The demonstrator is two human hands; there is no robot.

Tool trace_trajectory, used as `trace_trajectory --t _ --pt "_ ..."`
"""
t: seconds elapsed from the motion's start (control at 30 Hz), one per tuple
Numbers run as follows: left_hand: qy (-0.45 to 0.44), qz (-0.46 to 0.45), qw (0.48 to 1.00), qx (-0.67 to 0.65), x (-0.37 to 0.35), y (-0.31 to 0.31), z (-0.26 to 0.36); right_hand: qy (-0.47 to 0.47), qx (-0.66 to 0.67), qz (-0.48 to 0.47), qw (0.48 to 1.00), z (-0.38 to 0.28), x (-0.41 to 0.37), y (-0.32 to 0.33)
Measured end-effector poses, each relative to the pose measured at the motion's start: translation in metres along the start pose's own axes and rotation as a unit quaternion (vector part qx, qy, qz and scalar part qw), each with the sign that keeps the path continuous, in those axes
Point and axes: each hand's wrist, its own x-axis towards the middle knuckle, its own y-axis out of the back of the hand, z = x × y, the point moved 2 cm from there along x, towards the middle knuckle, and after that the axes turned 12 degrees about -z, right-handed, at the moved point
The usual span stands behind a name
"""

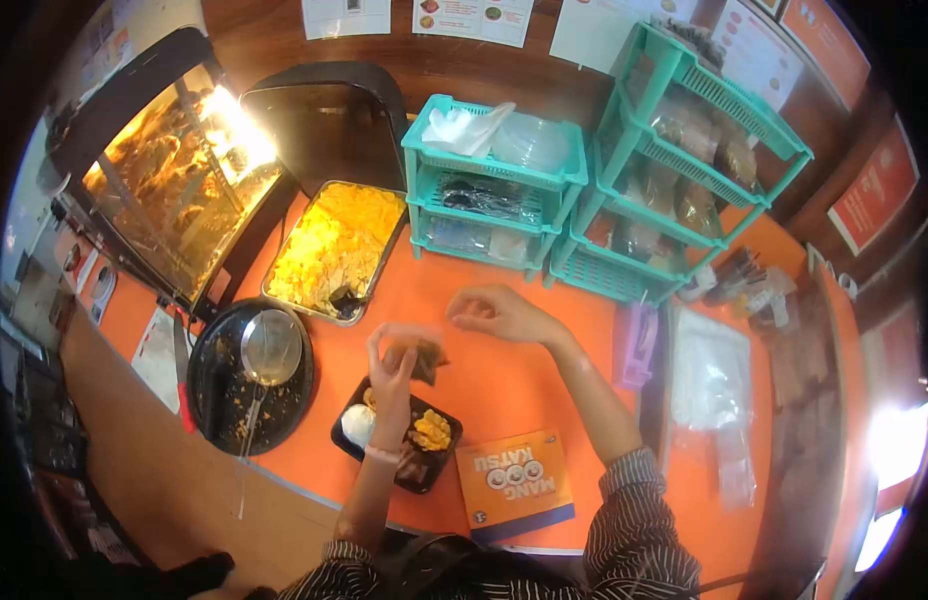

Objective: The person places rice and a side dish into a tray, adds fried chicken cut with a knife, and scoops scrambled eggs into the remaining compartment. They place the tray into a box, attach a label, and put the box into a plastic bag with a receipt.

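Above a black food tray [444, 415], my left hand [392, 375] pinches a small clear packet [424, 360] with something brown or greenish inside. The tray holds a white mound [359, 425], yellow-orange pieces [431, 430] and dark brown food, partly hidden by my left hand and wrist. My right hand [499, 313] is over the orange table to the right of the packet, its fingers curled with the thumb close to them; whether anything is between them is too small to tell. An orange printed box lid [516, 484] lies right of the tray.
A metal tray of yellow food [334, 250] stands behind at left, beside a lit glass warmer [184, 170]. A round black pan [219, 390] holds a strainer [271, 347]; a red-handled knife [184, 385] lies beside it. Teal racks [494, 175] stand behind; plastic bags [712, 370] lie at right.
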Motion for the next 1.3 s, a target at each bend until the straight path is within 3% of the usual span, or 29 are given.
trace_trajectory --t 0.03,0.07,0.1,0.17,0.23,0.27,0.33,0.4,0.47,0.53,0.57,0.63,0.7,0.73,0.8,0.83,0.9,0.97,1.03,1.1,1.17,1.23,1.3 --pt "0.076 0.013 0.997 -0.028 -0.007 0.024 -0.011 -0.004 0.000 0.008 1.000 0.010 0.004 0.006" --pt "0.151 0.027 0.987 -0.055 -0.015 0.044 -0.022 -0.013 -0.007 0.083 0.996 0.022 0.008 0.022" --pt "0.156 0.022 0.986 -0.057 -0.022 0.061 -0.027 -0.023 -0.013 0.154 0.988 0.030 0.009 0.038" --pt "0.217 0.039 0.973 -0.073 -0.045 0.091 -0.033 -0.137 -0.053 0.204 0.968 0.039 0.006 0.069" --pt "0.239 0.043 0.965 -0.094 -0.061 0.109 -0.028 -0.350 -0.088 0.099 0.927 0.073 0.007 0.089" --pt "0.249 0.046 0.960 -0.116 -0.063 0.117 -0.025 -0.352 -0.087 0.100 0.927 0.108 0.008 0.092" --pt "0.238 0.042 0.961 -0.132 -0.062 0.127 -0.011 -0.282 -0.290 0.095 0.910 0.197 0.018 0.086" --pt "0.226 0.054 0.965 -0.118 -0.069 0.149 -0.017 -0.244 -0.325 0.093 0.909 0.247 0.039 0.073" --pt "0.216 0.069 0.968 -0.105 -0.058 0.152 0.002 -0.207 -0.351 0.092 0.909 0.242 0.063 0.051" --pt "0.199 0.044 0.973 -0.104 -0.052 0.160 0.024 -0.127 -0.275 0.229 0.925 0.150 0.089 0.030" --pt "0.201 0.045 0.973 -0.101 -0.048 0.170 0.026 -0.127 -0.271 0.230 0.926 0.127 0.098 0.030" --pt "0.174 0.023 0.983 -0.047 -0.046 0.186 0.028 0.117 -0.424 0.422 0.792 0.075 0.100 0.034" --pt "0.150 0.008 0.988 -0.028 -0.037 0.187 0.030 0.105 -0.474 0.568 0.665 0.043 0.092 0.082" --pt "0.138 0.007 0.990 -0.029 -0.032 0.183 0.035 -0.019 -0.471 0.631 0.616 0.035 0.087 0.107" --pt "0.140 0.037 0.989 -0.017 -0.029 0.182 0.038 -0.138 -0.395 0.587 0.693 0.027 0.073 0.158" --pt "0.141 0.036 0.989 -0.021 -0.029 0.179 0.038 -0.139 -0.398 0.586 0.692 0.040 0.067 0.185" --pt "0.148 0.043 0.988 -0.026 -0.027 0.174 0.038 -0.277 -0.354 0.349 0.823 0.065 0.068 0.217" --pt "0.135 0.041 0.990 -0.026 -0.029 0.177 0.029 -0.279 -0.399 0.332 0.808 0.060 0.062 0.223" --pt "0.122 0.035 0.991 -0.031 -0.027 0.179 0.020 -0.071 -0.544 0.534 0.643 -0.004 0.048 0.209" --pt "0.152 0.012 0.987 -0.045 -0.029 0.184 0.020 -0.033 -0.630 0.647 0.429 -0.080 0.022 0.211" --pt "0.152 0.028 0.988 -0.027 -0.028 0.188 0.017 -0.067 -0.643 0.730 0.222 -0.116 -0.022 0.253" --pt "0.145 0.020 0.989 0.003 -0.023 0.183 0.031 -0.213 -0.664 0.684 0.214 -0.137 -0.074 0.313" --pt "0.130 0.031 0.991 0.005 -0.023 0.181 0.034 -0.424 -0.573 0.559 0.425 -0.122 -0.146 0.398"
